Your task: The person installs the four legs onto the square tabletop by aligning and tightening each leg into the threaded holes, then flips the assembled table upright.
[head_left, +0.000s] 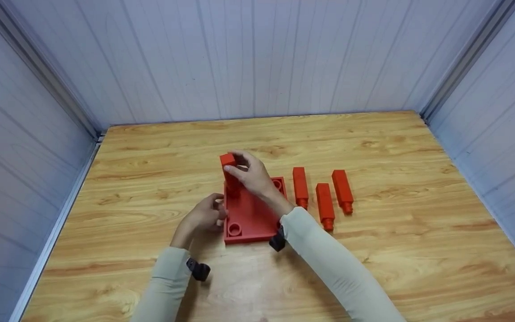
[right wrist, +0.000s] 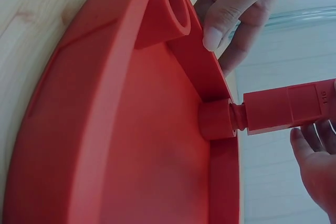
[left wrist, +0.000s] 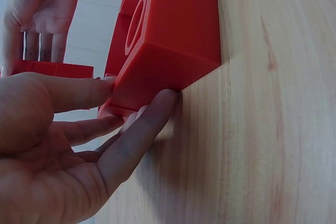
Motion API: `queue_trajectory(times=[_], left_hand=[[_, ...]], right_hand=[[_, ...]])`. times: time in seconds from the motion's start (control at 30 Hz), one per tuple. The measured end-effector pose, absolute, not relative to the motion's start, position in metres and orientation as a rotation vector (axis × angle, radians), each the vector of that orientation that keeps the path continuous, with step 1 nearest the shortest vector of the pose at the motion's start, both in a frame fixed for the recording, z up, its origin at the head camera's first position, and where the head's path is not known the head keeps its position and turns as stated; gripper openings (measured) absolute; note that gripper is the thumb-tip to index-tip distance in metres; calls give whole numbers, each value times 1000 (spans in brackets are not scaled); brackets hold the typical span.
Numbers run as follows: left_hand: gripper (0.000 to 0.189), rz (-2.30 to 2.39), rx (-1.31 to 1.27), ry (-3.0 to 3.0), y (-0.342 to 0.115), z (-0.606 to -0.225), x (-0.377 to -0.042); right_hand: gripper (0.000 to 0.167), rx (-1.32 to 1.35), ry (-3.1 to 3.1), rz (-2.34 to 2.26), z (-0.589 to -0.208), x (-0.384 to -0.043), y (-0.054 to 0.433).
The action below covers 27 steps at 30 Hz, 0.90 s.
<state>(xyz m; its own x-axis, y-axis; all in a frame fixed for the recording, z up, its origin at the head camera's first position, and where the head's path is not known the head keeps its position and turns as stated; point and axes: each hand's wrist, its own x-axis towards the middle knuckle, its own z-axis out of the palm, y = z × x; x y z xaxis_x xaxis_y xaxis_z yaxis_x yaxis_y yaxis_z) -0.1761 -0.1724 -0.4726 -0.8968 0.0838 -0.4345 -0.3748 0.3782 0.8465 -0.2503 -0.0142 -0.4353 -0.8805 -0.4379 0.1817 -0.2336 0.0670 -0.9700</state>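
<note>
A red rectangular tray-like panel (head_left: 257, 219) with round corner sockets lies on the table, hollow side up. At its far left corner my right hand (head_left: 251, 174) holds a square red peg (head_left: 229, 162) upright between thumb and fingers. In the right wrist view, the threaded tip of the peg (right wrist: 278, 107) sits at the mouth of the corner socket (right wrist: 214, 121), some thread still showing. My left hand (head_left: 206, 213) grips the panel's left side, thumb at the rim and fingers against the outer wall (left wrist: 163, 69).
Three more red pegs, a left one (head_left: 300, 185), a middle one (head_left: 325, 202) and a right one (head_left: 341, 187), lie right of the panel, threaded ends toward me. The wooden table (head_left: 150, 170) is bounded by pale walls (head_left: 248, 58) at the back and sides.
</note>
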Motion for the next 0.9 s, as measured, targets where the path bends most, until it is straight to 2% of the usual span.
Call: queue_trajectory(times=[0.13,0.5,0.9], left_hand=[[55,1554,-238,2232,-172,-474,-176],[54,1519,-216,2268,-173,-473,-175],[54,1536,-233,2240,-173,-472,-175]], right_hand=[[47,-700,2189,-1940,-451,-260,-15],[37,-749,2314,-1920,-452,-256,-13],[42,-752,2519,-1893,-457,-250,-20]])
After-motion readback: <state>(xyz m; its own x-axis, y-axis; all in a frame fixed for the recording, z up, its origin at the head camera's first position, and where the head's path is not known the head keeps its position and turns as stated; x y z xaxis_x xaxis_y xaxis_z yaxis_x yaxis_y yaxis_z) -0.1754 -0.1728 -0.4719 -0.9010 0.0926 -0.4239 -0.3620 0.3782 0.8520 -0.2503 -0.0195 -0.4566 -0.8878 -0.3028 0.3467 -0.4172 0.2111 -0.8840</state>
